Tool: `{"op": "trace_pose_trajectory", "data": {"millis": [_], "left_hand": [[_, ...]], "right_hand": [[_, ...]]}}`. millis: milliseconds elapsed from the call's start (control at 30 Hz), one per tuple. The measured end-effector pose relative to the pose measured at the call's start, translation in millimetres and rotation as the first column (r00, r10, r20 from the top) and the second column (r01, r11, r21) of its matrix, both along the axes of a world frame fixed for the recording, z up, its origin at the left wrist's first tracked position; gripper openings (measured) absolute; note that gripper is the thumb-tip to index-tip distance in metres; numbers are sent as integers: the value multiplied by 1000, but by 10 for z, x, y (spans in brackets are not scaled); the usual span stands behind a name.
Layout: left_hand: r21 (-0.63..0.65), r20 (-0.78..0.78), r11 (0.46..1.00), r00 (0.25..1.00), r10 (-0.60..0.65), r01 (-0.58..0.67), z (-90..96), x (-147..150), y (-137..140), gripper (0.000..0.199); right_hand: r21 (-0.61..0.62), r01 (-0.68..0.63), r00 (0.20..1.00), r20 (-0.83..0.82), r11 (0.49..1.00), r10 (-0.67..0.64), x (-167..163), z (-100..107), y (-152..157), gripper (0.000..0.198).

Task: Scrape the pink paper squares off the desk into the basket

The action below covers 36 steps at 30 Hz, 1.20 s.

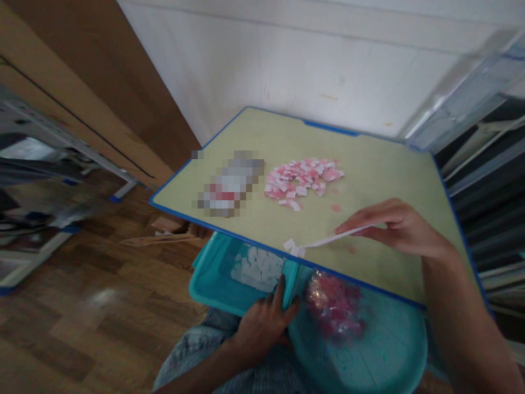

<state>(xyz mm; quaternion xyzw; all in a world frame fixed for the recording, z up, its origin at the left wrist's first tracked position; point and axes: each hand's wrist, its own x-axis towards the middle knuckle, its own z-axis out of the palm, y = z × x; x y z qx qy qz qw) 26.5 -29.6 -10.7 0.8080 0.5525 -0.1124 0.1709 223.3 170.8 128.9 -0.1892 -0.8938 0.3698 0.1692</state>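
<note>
My right hand (389,227) pinches a thin white strip (328,238) between thumb and fingers, low over the right part of the pale yellow board (381,175). The strip's far end meets a few small white squares (294,249) at the board's near edge. Below that edge, my left hand (264,325) grips the right corner of a teal tray (209,282), with the index finger reaching over its rim. Many white squares (258,268) lie inside the tray. A heap of pink and white pieces (301,178) is on the middle of the board.
Left of the heap lies a blurred-out phone-like object (229,186). A round teal basin (369,361) holds a clear bag of pink pieces (334,303) under the board's front edge. A white wall (311,71) stands behind, and a brown box panel (110,82) at left.
</note>
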Motion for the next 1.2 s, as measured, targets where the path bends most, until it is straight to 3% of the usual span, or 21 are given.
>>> {"op": "trace_pose_trajectory", "data": {"millis": [167, 300, 433, 733, 800, 867, 1000, 1067, 1200], "left_hand": [[-11, 4, 1000, 1000, 8, -8, 13, 7, -1, 84], [-16, 11, 1000, 1000, 0, 0, 15, 2, 3, 83], [-16, 18, 1000, 1000, -10, 10, 16, -3, 11, 83], [-24, 12, 1000, 1000, -21, 21, 13, -7, 10, 83], [-24, 11, 999, 1000, -21, 22, 10, -6, 10, 83], [-21, 9, 1000, 1000, -19, 19, -1, -5, 8, 82], [-14, 8, 1000, 1000, -11, 11, -31, -5, 0, 83], [-10, 9, 1000, 1000, -11, 11, -38, -5, -2, 83], [-7, 9, 1000, 1000, -13, 13, -35, -2, 2, 83]], "right_hand": [[56, -54, 996, -65, 997, 57, -135, -42, -80, 23], [54, -7, 997, -82, 999, 12, 23, 35, -39, 25], [-2, -49, 999, -22, 999, 49, 127, 58, 17, 24], [5, -157, 979, -130, 988, 157, -217, -131, -98, 27], [56, -102, 982, -154, 993, 109, -254, -143, -128, 26], [129, 51, 985, -172, 990, -28, -274, -140, -143, 23], [216, 372, 926, -152, 903, -345, -331, -152, -138, 17], [217, 417, 909, -105, 883, -403, -372, -182, -132, 19], [190, 399, 916, -53, 897, -397, -432, -239, -147, 21]]}}
